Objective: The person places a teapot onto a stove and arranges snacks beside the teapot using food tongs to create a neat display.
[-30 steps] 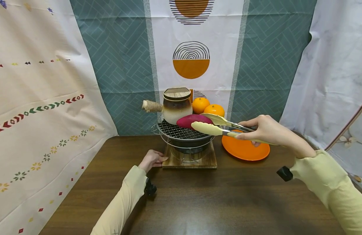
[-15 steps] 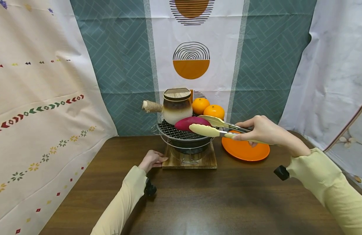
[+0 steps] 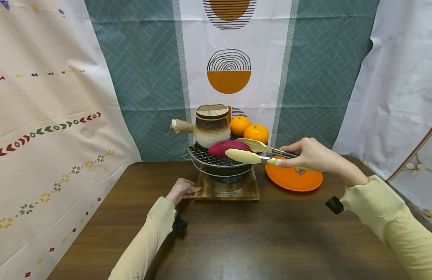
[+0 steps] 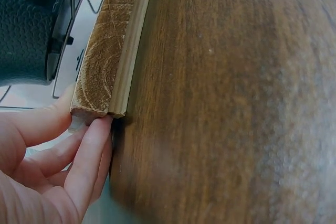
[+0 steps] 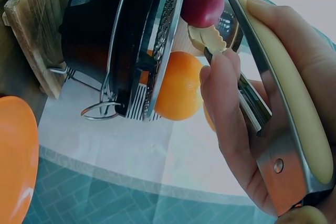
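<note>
My right hand (image 3: 308, 157) grips a pair of tongs (image 3: 249, 156) with cream tips and metal arms. Between the tips is a purple sweet potato (image 3: 219, 148), low over the wire grill rack (image 3: 216, 159) in front of the pot. In the right wrist view the sweet potato (image 5: 202, 3) sits right at the mesh, a tip on either side. My left hand (image 3: 182, 189) pinches the left front corner of the wooden board (image 3: 249, 190) under the grill. The left wrist view shows thumb and fingers on the corner of that board (image 4: 102, 61).
On the rack stand a lidded clay pot (image 3: 211, 134) with a rope-wrapped handle pointing left, and two oranges (image 3: 256, 133) behind the sweet potato. The black grill bowl (image 3: 226, 171) sits in a wire stand. An orange plate (image 3: 293, 181) lies to its right on the brown table (image 3: 237, 237).
My right hand has moved a little left and down with the tongs, bringing the sweet potato lower and closer over the rack. The left hand has stayed on the board.
</note>
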### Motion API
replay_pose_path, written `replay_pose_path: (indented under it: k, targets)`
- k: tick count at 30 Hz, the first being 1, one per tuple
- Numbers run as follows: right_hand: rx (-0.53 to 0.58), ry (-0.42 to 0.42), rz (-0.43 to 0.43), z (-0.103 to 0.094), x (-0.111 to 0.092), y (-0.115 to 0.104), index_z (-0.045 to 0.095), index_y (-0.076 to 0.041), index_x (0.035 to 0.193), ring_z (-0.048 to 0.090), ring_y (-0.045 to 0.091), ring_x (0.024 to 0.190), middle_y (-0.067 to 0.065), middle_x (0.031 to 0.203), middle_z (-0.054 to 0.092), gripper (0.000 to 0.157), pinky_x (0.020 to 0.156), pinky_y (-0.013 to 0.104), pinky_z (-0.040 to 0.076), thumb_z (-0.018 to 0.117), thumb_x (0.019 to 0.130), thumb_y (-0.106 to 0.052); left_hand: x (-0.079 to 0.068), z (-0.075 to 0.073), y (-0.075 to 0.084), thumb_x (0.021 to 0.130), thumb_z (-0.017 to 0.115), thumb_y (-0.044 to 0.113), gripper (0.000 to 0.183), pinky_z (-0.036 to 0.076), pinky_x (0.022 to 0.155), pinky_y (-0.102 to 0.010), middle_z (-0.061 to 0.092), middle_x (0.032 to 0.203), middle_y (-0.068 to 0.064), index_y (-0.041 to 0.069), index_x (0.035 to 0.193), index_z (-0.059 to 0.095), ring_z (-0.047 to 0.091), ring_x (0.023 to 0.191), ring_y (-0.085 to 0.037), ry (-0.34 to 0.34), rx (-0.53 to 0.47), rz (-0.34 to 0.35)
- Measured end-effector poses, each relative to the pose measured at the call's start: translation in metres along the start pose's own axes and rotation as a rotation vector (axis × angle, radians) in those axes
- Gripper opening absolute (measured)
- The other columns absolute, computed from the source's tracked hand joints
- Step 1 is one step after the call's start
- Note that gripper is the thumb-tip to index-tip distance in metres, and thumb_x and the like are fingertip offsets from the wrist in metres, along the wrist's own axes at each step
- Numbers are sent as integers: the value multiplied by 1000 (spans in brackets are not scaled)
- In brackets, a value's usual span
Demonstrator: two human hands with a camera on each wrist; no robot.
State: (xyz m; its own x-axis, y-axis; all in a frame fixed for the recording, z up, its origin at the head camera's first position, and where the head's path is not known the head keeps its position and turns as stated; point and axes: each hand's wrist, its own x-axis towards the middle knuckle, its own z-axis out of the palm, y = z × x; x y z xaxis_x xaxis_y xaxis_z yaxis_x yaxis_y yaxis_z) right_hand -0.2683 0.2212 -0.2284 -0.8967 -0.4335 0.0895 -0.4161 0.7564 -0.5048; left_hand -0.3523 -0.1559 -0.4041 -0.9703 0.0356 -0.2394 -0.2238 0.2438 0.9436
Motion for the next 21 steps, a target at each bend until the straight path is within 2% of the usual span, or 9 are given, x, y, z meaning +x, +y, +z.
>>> replay_pose_path:
  k: [13,21]
  targets:
    - [11,-3,11,1,3,-1,54,2,122,54,20,51,3,60,57,69,45,29,43,72,74,-43,-1,0,2,80,65,-3,38,51,69,-37,53,87,-15,-20,111,49,54,68,-19,3,-15,-2]
    - [-5,0,8,2,3,0,55,2,122,55,21,51,2,60,58,70,44,28,42,71,73,-46,-1,0,1,80,66,-2,39,51,67,-35,53,93,-19,-18,110,50,54,69,-20,4,-18,-19]
